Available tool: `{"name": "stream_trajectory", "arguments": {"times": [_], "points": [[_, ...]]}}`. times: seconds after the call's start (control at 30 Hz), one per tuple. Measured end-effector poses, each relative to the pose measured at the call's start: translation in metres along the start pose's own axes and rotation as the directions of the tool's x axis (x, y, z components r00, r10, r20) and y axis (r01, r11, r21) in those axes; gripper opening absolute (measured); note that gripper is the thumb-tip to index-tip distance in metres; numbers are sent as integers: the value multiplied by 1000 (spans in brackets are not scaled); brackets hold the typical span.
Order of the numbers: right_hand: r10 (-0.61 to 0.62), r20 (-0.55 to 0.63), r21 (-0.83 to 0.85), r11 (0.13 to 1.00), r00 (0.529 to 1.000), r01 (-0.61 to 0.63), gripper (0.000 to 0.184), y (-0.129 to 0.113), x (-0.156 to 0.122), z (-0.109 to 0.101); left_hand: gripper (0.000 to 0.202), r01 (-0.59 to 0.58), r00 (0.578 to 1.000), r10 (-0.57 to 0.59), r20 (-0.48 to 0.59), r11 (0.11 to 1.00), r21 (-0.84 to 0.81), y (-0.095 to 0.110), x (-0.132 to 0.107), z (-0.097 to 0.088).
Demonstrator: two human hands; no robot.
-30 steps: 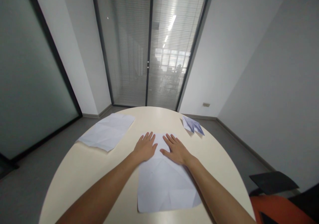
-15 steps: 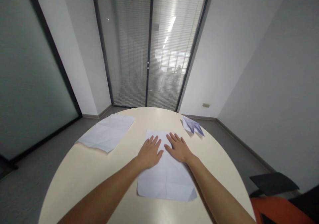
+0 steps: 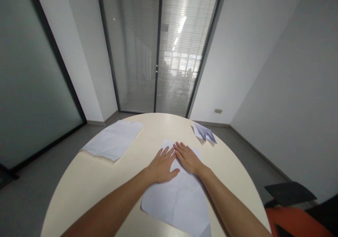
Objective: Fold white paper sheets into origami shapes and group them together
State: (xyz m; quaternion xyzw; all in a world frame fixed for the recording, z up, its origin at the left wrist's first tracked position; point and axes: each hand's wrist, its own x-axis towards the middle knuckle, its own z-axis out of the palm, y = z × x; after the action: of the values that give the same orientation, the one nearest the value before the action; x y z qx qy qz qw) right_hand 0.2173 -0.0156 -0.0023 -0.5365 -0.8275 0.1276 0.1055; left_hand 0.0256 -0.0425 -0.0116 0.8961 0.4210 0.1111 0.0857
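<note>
A creased white sheet of paper (image 3: 177, 202) lies on the round cream table (image 3: 87, 180) in front of me, turned at an angle. My left hand (image 3: 161, 166) lies flat on its upper left part, fingers stretched out. Beside it my right hand (image 3: 186, 157) is flat on the sheet's far end, fingers extended and touching the left hand's fingertips. Neither hand holds anything.
A second creased white sheet (image 3: 114, 139) lies at the table's far left. A small folded paper shape (image 3: 204, 132) sits at the far right edge. An orange and black chair (image 3: 295, 212) stands at the lower right. Glass doors with blinds (image 3: 158, 50) are behind the table.
The sheet has turned under my hands from square to skewed, its near end swinging right. My hands have come closer together, the fingertips now touching.
</note>
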Motion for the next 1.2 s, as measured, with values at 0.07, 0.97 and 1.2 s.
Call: {"name": "stream_trajectory", "arguments": {"times": [0.07,0.97,1.2], "points": [[21,16,-16,1000,1000,-21,66,3,0,-1,71,30,1000,-30,-1,1000,-7,-1,1,1],[15,27,-35,999,1000,-14,82,-5,-15,2,52,364,918,-340,-202,926,99,-38,14,-5],[91,-103,-83,992,990,-100,77,18,-5,-5,58,72,994,-71,-81,997,10,-32,7,-8]]}}
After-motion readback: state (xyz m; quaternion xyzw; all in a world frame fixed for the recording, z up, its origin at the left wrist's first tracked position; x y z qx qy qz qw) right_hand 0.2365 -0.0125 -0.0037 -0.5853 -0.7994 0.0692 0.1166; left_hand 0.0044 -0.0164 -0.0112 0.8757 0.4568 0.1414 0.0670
